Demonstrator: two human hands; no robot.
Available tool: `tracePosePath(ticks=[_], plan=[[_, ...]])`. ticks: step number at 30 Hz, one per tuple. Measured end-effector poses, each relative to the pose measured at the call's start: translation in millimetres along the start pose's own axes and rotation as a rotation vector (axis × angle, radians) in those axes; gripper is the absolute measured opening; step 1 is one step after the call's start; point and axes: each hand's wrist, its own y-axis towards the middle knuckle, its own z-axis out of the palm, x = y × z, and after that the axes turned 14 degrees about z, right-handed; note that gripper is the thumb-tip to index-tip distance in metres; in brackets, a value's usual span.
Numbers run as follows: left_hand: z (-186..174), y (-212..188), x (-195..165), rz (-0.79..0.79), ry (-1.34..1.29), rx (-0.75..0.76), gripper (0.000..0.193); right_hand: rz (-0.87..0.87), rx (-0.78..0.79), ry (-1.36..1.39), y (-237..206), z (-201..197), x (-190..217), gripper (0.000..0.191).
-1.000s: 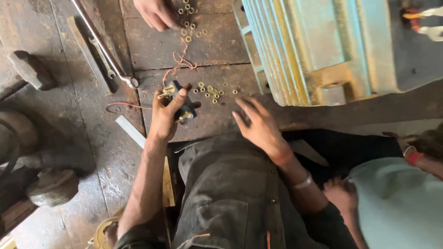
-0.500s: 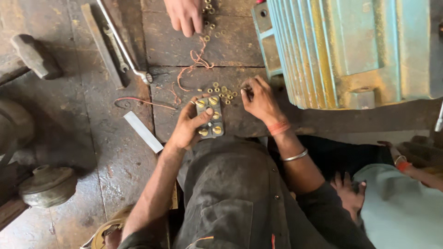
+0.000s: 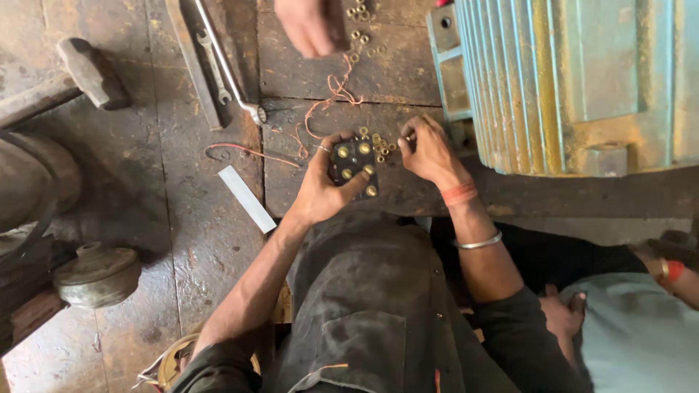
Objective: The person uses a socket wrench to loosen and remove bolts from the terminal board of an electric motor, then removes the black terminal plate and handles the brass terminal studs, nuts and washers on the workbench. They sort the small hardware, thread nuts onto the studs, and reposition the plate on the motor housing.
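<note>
Worn, oil-dark wooden planks (image 3: 182,240) make up the work surface, stained and scuffed, seen from straight above. A pale blue-green finned motor housing (image 3: 553,80), rusted in patches, stands at the upper right edge of the boards. Left hand (image 3: 320,193) curled around a black terminal block (image 3: 352,164), thumb across its lower edge; about four brass studs show on its face. The block is held just over the planks, in front of the person's lap. Right hand (image 3: 429,149) nearly closed, fingertips pinched beside a scatter of small brass nuts (image 3: 380,143); whether it has one pinched, cannot tell. A second scatter of nuts (image 3: 362,33) lies farther up, under another person's hand (image 3: 309,25). One loose orange wire (image 3: 331,98) trails between the two piles. Two wrenches (image 3: 226,62) lie side by side at upper left, one hammer (image 3: 84,69) beyond them, one white strip (image 3: 247,198) near the left forearm, one round metal pulley (image 3: 98,273) at lower left.
</note>
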Motion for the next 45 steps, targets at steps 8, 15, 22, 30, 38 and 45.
tracePosePath(ticks=[8, 15, 22, 30, 38, 45], plan=[[-7, -11, 21, -0.097, 0.04, -0.081, 0.081, 0.296, 0.202, 0.624, -22, -9, 9, 0.011], [5, -18, 18, 0.065, 0.116, 0.046, 0.08, 0.309, 0.511, 1.017, -41, -1, 26, 0.01], [8, -15, 6, -0.008, 0.169, 0.112, 0.023, 0.481, 0.435, 0.933, -37, 10, 32, 0.015], [8, -17, 16, 0.023, 0.107, -0.008, 0.025, 0.682, 0.452, 1.157, -41, 22, 34, 0.018], [2, -19, 29, -0.068, 0.228, -0.08, 0.02, 0.634, 0.422, 1.345, -48, 24, 8, 0.019], [2, -16, 33, 0.05, 0.217, -0.11, 0.035, 0.663, 0.351, 1.856, -59, 21, -21, 0.014]])
